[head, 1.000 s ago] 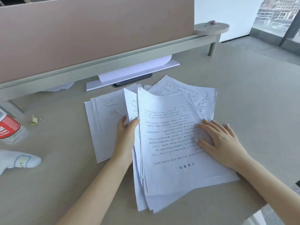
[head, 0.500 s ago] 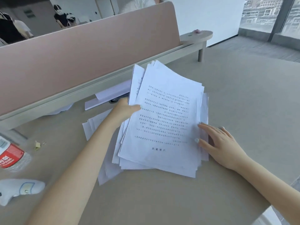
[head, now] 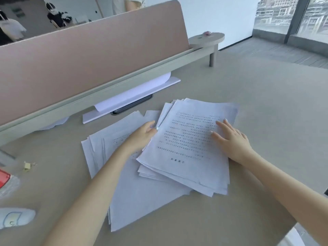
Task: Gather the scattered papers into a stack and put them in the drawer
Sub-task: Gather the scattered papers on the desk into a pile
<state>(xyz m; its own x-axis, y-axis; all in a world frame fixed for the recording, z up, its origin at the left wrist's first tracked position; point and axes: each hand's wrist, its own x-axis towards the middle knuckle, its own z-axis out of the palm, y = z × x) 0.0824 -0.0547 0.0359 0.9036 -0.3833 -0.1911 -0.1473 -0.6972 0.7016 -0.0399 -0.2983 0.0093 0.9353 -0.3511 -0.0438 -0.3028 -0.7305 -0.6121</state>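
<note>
A thick stack of printed white papers (head: pixel 191 148) lies flat and skewed on the desk (head: pixel 266 107) near its front edge, sheets fanned unevenly. It overlaps a looser spread of white sheets (head: pixel 142 192) lying flat to its left.

The left hand (head: pixel 142 137) has its fingertips tucked under the edge of the upper stack of papers (head: pixel 191 148), so whether its grip closes on the sheets cannot be told. The printed text on the top sheet is too small to read. The lower sheets (head: pixel 142 201) are largely covered by that stack and the left forearm. At the bench's left edge, a red-labelled bottle (head: pixel 5 181) and a white device (head: pixel 16 218) are cut off by the frame. A dark object (head: pixel 131 105) lies mostly hidden under white sheets beside the divider.
</note>
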